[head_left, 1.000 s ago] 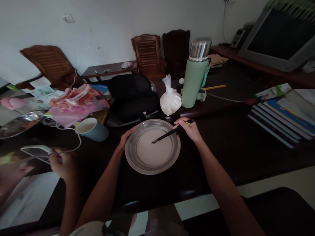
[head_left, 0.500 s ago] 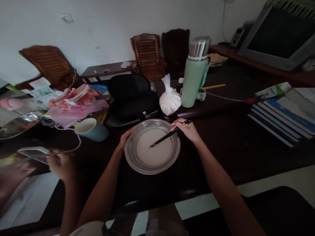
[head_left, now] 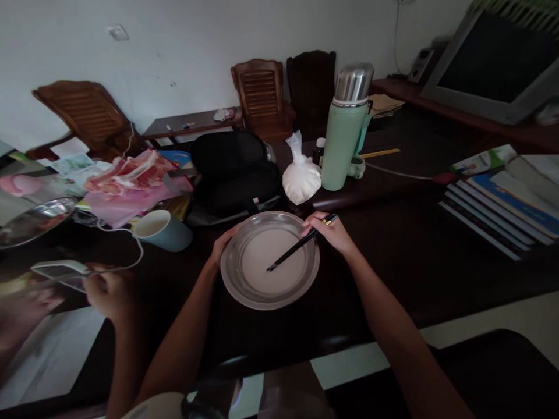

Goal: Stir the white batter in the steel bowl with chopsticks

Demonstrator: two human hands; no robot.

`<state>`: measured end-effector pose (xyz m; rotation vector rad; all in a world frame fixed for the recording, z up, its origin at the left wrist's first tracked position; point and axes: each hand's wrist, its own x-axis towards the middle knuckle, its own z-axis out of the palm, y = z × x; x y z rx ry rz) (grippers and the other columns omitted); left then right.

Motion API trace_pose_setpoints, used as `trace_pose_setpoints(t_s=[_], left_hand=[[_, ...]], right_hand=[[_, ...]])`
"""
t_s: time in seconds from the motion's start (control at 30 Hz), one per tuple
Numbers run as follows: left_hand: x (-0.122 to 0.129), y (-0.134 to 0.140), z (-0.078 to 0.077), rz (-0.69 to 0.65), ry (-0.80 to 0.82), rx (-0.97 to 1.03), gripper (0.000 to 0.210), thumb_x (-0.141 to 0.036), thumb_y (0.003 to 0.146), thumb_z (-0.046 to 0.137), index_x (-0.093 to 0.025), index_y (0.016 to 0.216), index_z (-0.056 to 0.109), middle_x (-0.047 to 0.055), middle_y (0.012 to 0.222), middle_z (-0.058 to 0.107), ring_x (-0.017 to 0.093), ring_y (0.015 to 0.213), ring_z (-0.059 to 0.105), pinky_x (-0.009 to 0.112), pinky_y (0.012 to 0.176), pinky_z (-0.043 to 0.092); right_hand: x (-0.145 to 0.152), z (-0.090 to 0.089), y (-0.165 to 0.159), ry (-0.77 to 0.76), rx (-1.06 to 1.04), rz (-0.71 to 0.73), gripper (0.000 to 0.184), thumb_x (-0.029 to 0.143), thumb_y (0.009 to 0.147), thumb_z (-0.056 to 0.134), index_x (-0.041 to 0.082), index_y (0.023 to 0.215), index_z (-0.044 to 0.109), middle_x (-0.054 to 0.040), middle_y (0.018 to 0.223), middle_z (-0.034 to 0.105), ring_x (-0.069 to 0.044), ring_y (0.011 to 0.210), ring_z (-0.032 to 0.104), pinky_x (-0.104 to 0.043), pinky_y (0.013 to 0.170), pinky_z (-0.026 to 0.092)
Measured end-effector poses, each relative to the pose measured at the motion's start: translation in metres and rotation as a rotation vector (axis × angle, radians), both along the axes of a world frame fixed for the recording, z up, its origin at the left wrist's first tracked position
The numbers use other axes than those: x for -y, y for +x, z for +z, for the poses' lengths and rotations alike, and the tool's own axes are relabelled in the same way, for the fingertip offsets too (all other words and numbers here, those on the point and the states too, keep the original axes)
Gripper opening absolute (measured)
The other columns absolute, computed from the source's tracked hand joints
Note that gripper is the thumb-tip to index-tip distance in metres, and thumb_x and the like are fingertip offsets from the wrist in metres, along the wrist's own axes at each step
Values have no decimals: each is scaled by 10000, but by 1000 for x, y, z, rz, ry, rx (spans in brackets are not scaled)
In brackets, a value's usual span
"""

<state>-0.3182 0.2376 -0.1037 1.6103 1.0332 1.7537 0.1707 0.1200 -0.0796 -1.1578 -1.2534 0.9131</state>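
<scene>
A steel bowl (head_left: 230,278) of whitish liquid (head_left: 266,247) sits on the dark table in front of me. My left hand (head_left: 222,245) is closed around the bowl's left rim, its fingers partly hidden behind the edge. Over the right rim, my right hand (head_left: 329,230) grips black chopsticks (head_left: 292,251) with gold bands near the top. They slant down to the left, their tips in the liquid. Beyond the bowl stand a tied plastic bag of white powder (head_left: 301,179) and a green thermos (head_left: 341,145) with a steel cap.
At left are a blue cup (head_left: 172,233), raw meat (head_left: 131,174) on pink plastic and another steel bowl (head_left: 65,205). Another person's hand (head_left: 105,291) is near a corded white device (head_left: 65,266). A black case (head_left: 236,174) lies behind; books (head_left: 493,215) are stacked at right.
The chopstick tips have shifted slightly toward me within the liquid, and my right hand has tilted a little with them. My left hand and the bowl stay in place.
</scene>
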Motion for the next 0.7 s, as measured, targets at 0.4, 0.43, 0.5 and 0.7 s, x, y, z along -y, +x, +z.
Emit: trace_pose_setpoints(t_s=[0.4, 0.43, 0.5, 0.7], left_hand=[[3, 8, 2, -75, 7, 122, 202, -429, 955, 492, -461, 983, 689, -243, 1050, 656, 143, 1382, 360, 289, 928, 622], [3, 8, 2, -48, 15, 88, 220, -431, 960, 474, -453, 1010, 687, -223, 1058, 663, 169, 1368, 386, 323, 913, 631], [3, 7, 3, -9, 34, 20, 235, -462, 951, 469, -433, 1040, 684, -176, 1049, 681, 217, 1330, 444, 372, 858, 651], [5, 9, 7, 21, 29, -86, 314, -551, 929, 448, -369, 973, 700, -104, 988, 707, 273, 1232, 550, 408, 767, 665]], right_hand=[[3, 1, 15, 2, -39, -126, 467, 626, 814, 581, 191, 660, 654, -26, 529, 688, -166, 514, 649, -298, 617, 500], [3, 1, 11, -7, -33, -74, 462, 625, 810, 587, 188, 680, 664, -29, 553, 699, -166, 534, 658, -292, 618, 502], [2, 2, 4, -12, -15, 0, 453, 624, 802, 596, 186, 732, 686, -34, 614, 727, -168, 594, 680, -287, 642, 509], [-1, 2, 7, 38, -23, -126, 433, 629, 772, 624, 203, 759, 694, -24, 651, 746, -187, 655, 701, -317, 719, 529]])
